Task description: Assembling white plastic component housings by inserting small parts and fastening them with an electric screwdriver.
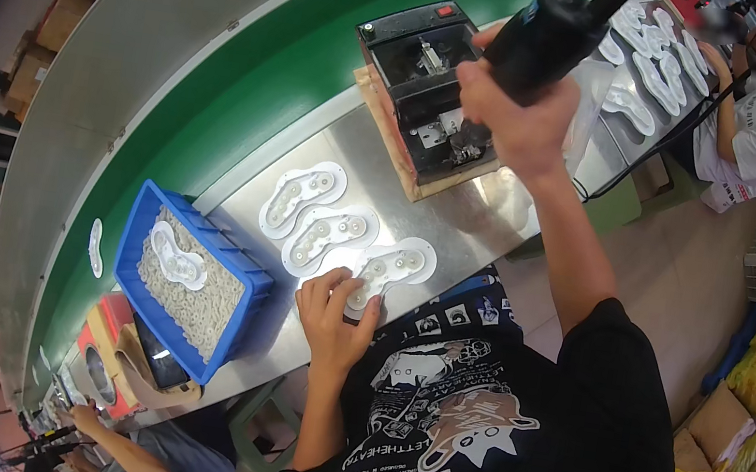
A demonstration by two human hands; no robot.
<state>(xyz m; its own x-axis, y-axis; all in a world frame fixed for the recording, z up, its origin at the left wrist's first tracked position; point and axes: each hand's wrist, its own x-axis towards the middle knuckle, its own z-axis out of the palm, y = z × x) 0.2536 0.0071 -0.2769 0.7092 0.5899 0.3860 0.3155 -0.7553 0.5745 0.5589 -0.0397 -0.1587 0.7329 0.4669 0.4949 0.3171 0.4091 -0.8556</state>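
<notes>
My right hand (522,121) is raised over the far right of the bench, fingers wrapped round a black electric screwdriver (549,42). Its tip is out of sight. My left hand (334,315) rests at the bench's near side, its fingers holding the lower end of a white, sole-shaped plastic part (398,264). Round, translucent pieces sit in that part's hollow. Two similar white parts, a middle one (329,234) and a farther one (303,196), lie beside it in a slanting row.
A black screw feeder (402,74) stands on a wooden board behind the parts. To the left, a blue bin (226,301) contains many small pale pieces and one white part. More white parts (657,73) lie at the far right. Other people work at both ends.
</notes>
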